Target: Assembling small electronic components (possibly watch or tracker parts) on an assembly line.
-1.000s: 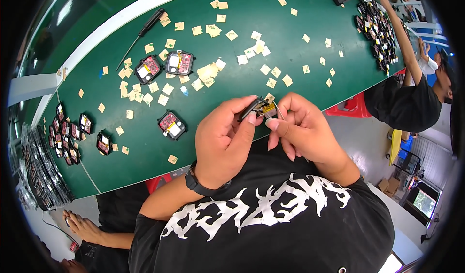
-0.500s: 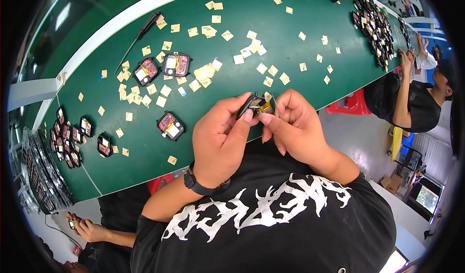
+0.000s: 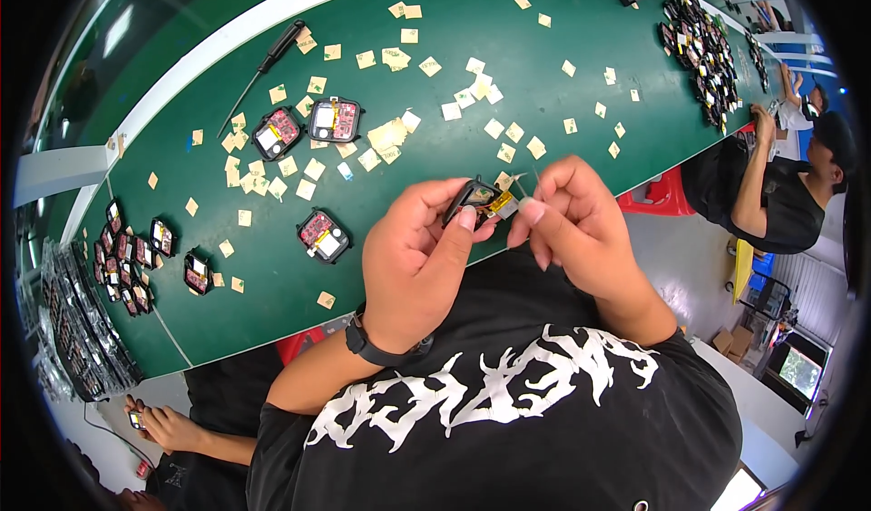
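Observation:
My left hand (image 3: 415, 253) grips an open black smartwatch case (image 3: 465, 199) above the table's front edge, thumb on its near side. A small silver battery with yellow tape (image 3: 502, 205) sticks out of the case toward my right hand (image 3: 581, 225). That hand is closed on thin metal tweezers (image 3: 521, 184), whose slim prongs point up past the fingertips. The right thumb tip is close to the battery; whether they touch, I cannot tell. Three opened watch cases with red circuit boards lie beyond my left hand, the nearest being a watch case (image 3: 324, 235).
Small tan adhesive squares (image 3: 387, 137) are scattered over the green table (image 3: 435, 17). A black screwdriver (image 3: 263, 74) lies at the far left. Watch cases (image 3: 122, 255) and stacked trays (image 3: 77, 321) fill the left end; a pile of watch parts (image 3: 699, 58) sits far right. Co-workers sit either side.
My right hand has moved slightly right, away from the case. More of the silver battery now shows beside the case, and the tweezer prongs appear more spread.

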Demonstrator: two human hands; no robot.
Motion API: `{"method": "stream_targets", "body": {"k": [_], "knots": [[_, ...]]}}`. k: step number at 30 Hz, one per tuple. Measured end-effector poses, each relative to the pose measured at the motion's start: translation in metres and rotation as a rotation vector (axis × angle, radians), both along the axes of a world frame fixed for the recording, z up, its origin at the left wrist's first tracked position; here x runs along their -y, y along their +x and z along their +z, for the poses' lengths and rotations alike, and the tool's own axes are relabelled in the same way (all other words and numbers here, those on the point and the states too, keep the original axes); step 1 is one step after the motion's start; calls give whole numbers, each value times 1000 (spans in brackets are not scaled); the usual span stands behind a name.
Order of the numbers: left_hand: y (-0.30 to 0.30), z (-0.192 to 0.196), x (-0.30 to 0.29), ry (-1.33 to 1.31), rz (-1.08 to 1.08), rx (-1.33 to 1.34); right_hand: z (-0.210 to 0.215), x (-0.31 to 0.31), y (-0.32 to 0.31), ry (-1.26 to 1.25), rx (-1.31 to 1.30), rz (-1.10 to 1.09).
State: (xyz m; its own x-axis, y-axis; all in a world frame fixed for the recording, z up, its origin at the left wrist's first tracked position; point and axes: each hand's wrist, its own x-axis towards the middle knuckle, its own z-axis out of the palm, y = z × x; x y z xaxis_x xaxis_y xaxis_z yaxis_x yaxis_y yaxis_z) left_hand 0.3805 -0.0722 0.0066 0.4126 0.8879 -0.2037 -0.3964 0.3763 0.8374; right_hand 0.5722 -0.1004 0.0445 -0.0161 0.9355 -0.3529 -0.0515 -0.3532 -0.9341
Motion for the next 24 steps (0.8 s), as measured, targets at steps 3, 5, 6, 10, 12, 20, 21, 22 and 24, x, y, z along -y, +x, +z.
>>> {"method": "stream_targets", "body": {"k": [3,5,6,10,12,20,21,22,24], "knots": [[2,-7,3,45,57,1,14,2,-3,-161,-15,79],[2,-9,4,67,70,-16,17,-1,-5,-215,-10,108],[2,-10,5,67,68,-16,17,-2,-7,-267,-5,139],[4,-12,7,174,81,-98,12,-7,-7,-350,-85,118],[4,-13,7,203,88,-131,12,-8,-8,-366,-111,90],[3,-11,5,151,28,-112,7,-1,-16,-314,-226,-69],[3,-10,5,152,25,-112,4,1,-16,-290,-241,-77],[2,-10,5,145,24,-112,1,2,-17,-266,-256,-86],[2,-7,4,139,20,-112,0,3,-17,-234,-249,-77]]}}
